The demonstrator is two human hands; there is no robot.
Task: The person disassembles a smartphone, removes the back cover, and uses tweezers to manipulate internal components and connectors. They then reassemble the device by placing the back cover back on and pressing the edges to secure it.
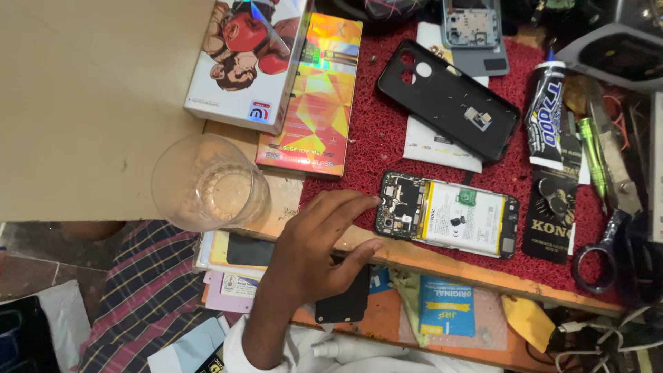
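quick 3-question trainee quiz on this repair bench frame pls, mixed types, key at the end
1. True or false: the opened phone lies with its battery facing up on the red mat.
2. What does the hand touch? A) the drinking glass B) the opened phone's left end C) the scissors
3. Fill in: the black back cover lies ____ the opened phone in the picture (above/below).

Key: 1 true; 2 B, its fingertips reach the board end, while the drinking glass and scissors are untouched; 3 above.
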